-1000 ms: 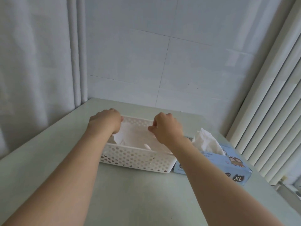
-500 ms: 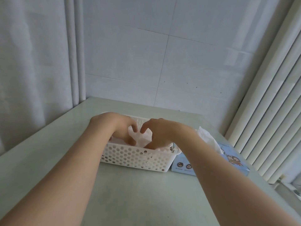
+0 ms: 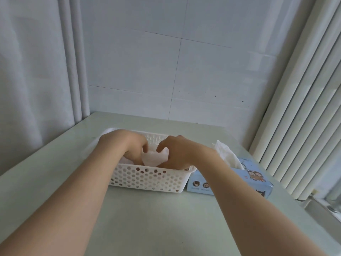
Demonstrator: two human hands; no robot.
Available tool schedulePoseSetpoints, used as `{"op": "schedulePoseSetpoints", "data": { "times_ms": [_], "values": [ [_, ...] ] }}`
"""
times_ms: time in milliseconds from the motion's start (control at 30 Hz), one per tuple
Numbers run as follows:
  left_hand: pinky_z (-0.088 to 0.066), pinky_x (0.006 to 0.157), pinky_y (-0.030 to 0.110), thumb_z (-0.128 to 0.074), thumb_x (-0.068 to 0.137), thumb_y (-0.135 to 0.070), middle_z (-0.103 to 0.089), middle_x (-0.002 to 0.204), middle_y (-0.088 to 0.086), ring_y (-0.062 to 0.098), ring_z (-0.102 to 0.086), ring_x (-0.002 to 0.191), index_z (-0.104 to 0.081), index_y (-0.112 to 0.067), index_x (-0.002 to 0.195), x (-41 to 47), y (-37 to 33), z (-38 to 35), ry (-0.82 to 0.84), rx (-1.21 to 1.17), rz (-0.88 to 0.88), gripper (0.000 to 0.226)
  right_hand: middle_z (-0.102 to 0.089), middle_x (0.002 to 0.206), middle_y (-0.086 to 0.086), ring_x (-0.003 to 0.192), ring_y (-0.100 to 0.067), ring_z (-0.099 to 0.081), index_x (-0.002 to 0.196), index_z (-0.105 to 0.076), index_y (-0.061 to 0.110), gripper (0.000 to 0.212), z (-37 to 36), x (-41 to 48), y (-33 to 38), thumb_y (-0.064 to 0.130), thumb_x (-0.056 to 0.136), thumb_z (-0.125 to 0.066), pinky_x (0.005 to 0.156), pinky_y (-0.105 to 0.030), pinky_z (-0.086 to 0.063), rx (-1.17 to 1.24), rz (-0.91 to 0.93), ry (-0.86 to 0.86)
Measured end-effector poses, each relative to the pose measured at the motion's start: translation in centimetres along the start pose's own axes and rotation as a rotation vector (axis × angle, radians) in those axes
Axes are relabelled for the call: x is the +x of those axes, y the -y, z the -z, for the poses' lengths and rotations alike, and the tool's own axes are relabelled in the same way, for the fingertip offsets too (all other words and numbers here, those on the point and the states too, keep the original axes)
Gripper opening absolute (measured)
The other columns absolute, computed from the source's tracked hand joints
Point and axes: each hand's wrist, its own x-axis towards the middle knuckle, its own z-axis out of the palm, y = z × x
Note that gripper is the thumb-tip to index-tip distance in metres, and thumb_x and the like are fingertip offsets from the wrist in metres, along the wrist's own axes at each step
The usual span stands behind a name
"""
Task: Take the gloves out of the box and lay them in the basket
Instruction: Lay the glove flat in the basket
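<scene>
A white perforated basket (image 3: 147, 182) stands on the pale green table. Both hands reach down into it. My left hand (image 3: 127, 146) and my right hand (image 3: 177, 150) have their fingers curled around a thin white glove (image 3: 155, 159) that lies between them inside the basket. The fingertips are hidden below the rim. To the right of the basket lies the light blue glove box (image 3: 249, 180), and another white glove (image 3: 227, 154) sticks up out of its top opening.
The table (image 3: 147, 218) meets a tiled wall at the back. A white curtain (image 3: 36, 71) hangs on the left. Vertical white radiator ribs (image 3: 304, 108) run along the right, with a window ledge at the lower right.
A second ago both hands held the glove spread wide over the basket. They have since dropped into the basket and come together, bunching the glove between them.
</scene>
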Motion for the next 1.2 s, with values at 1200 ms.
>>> {"op": "schedulePoseSetpoints", "data": {
  "times_ms": [1200],
  "values": [
    [-0.051,0.094,0.045,-0.055,0.1,-0.041,-0.058,0.115,-0.007,0.018,-0.046,0.122,-0.052,-0.028,0.13,-0.3,-12.8,-5.2,-0.383,-0.089,-0.573,0.033,-0.072,0.101,0.007,0.095,-0.019,-0.064,0.109,-0.079,0.016,0.02,-4.3,-7.5,-11.8,0.018,0.107,-0.059,0.093,-0.026,-0.048,0.448,-0.106,-1.227]
  ]
}}
